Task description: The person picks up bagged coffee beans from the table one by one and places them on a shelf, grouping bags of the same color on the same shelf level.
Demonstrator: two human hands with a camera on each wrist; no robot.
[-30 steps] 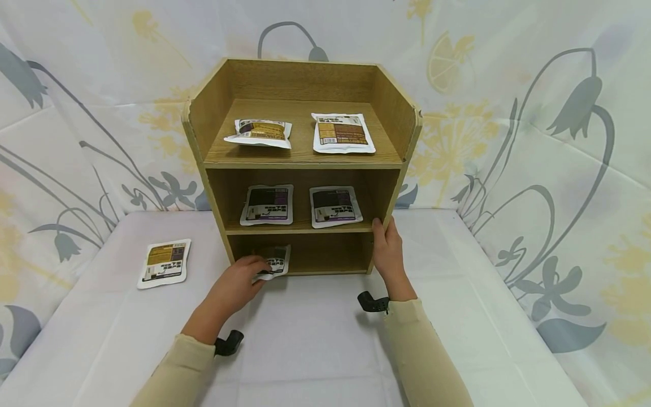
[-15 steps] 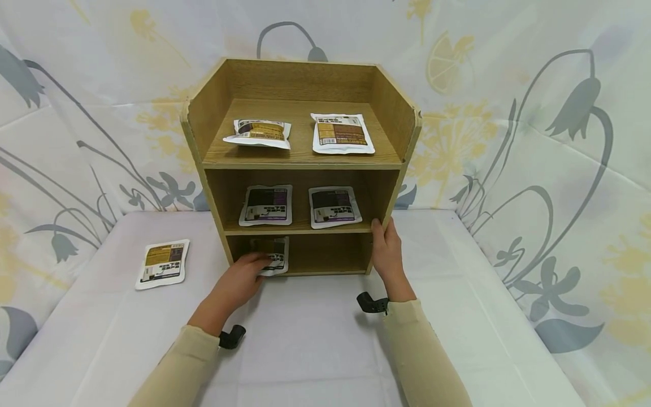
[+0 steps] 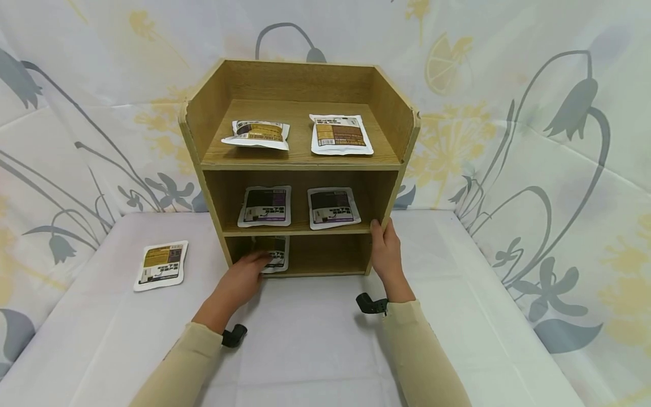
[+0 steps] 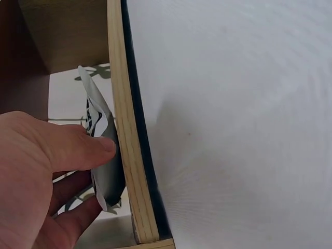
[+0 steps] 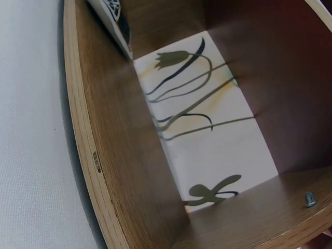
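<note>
My left hand (image 3: pixel 244 277) reaches into the bottom compartment's left part and holds a flat white food pouch (image 3: pixel 280 260) with dark print. In the left wrist view the thumb lies on the near edge of the pouch (image 4: pixel 108 181), and the fingers are on its other side. The pouch lies against the bottom board (image 4: pixel 127 124). With my right hand (image 3: pixel 387 254) I grip the right side panel of the wooden shelf (image 3: pixel 300 165); some fingers are hidden behind the panel. The right wrist view shows the bottom compartment, with part of the pouch (image 5: pixel 116 23) at its upper left.
Two pouches lie on the top shelf, a left one (image 3: pixel 258 133) and a right one (image 3: pixel 341 135). Two dark-labelled pouches, left (image 3: pixel 265 206) and right (image 3: pixel 333 208), rest in the middle compartment. Another pouch (image 3: pixel 161 264) lies on the white tablecloth (image 3: pixel 305 339) at left. A metal peg (image 5: pixel 310 199) juts from the inner side wall.
My left hand has pushed the pouch deeper into the bottom compartment, and the pouch now lies straighter. My right hand stays on the side panel.
</note>
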